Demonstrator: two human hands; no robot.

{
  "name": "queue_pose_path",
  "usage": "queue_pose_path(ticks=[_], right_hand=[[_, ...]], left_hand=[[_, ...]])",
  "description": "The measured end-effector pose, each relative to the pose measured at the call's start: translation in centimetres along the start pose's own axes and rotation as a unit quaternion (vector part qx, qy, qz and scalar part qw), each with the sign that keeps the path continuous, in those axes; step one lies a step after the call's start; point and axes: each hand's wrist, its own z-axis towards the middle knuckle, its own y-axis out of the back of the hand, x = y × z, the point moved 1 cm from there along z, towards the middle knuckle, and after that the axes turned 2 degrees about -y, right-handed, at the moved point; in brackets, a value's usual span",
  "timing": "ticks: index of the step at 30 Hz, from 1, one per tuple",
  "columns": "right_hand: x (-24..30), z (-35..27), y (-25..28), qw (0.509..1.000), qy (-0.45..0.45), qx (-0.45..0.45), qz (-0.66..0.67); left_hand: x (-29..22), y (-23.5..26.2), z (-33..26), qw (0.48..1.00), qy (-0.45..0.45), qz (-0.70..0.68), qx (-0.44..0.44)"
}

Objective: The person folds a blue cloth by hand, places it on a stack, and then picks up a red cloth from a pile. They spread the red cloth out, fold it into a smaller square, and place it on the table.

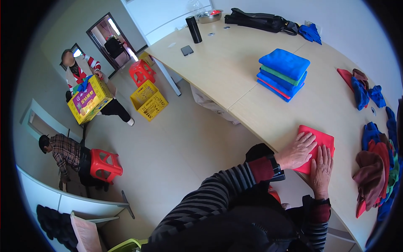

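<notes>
A folded red cloth (322, 135) lies near the front edge of the light wood table (235, 63). My left hand (299, 150) rests flat across its left side, fingers stretched out. Beside it, my right hand (322, 172) lies flat on the cloth's near right part, fingers extended. Neither hand grips anything; both touch the red cloth from above. Farther up the table stands a neat stack of folded cloths (285, 67), blue on top with green and red layers lower down. At the right lies a loose heap of crumpled cloths (371, 172) in maroon, red, blue and green.
More crumpled cloths (361, 90) lie toward the far right. A black bottle (194, 29), a phone (187, 51), a metal bowl (210, 17) and a black bag (260, 21) sit farther back. On the floor are yellow crates (149, 101) and red stools (107, 164). Two people are at the left, one carrying a yellow box (89, 101).
</notes>
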Motion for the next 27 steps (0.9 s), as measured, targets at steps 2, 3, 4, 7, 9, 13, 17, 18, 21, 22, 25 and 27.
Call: queue_pose_path(ticks=[2,3,4,7,9,13,17,18,21,22,25,27], right_hand=[[-0.1,-0.1,0.0,1.000,-0.010,0.009,-0.009],[-0.1,-0.1,0.1,1.000,-0.016,0.014,-0.011],[-0.1,-0.1,0.2,1.000,-0.020,0.019,-0.014],[0.0,-0.1,0.5,0.999,-0.028,0.022,-0.019],[0.2,-0.1,0.6,0.999,-0.032,0.019,-0.022],[0.8,-0.8,1.3,0.999,-0.046,0.016,-0.009],[0.2,-1.9,1.8,0.998,-0.060,-0.022,0.017],[0.3,-2.0,1.7,0.997,-0.050,-0.033,0.038],[-0.3,-2.1,2.1,0.994,-0.067,-0.056,0.071],[-0.6,-2.0,2.1,0.992,-0.076,-0.062,0.085],[-1.3,-1.5,1.8,0.987,-0.039,-0.060,0.143],[-3.9,-1.7,2.7,0.977,0.001,-0.077,0.197]], left_hand=[[0.1,-0.1,0.0,1.000,0.005,-0.010,-0.002],[0.2,-0.1,0.0,1.000,0.010,-0.014,0.007],[0.4,0.0,-0.1,1.000,0.015,-0.017,0.016],[1.1,0.0,0.2,0.999,0.026,-0.023,0.024],[1.8,0.2,0.2,0.999,0.038,-0.027,0.022],[2.3,0.9,0.1,0.998,0.056,-0.019,0.030],[1.8,0.2,0.7,0.998,0.048,-0.040,0.001],[2.1,0.2,0.6,0.998,0.054,-0.017,-0.004],[2.2,0.0,1.4,0.999,0.048,-0.016,0.009],[2.2,0.2,1.8,0.999,0.030,-0.001,0.014],[3.6,1.1,1.1,0.997,0.049,-0.030,0.051],[3.4,1.3,1.0,0.995,0.038,-0.054,0.076]])
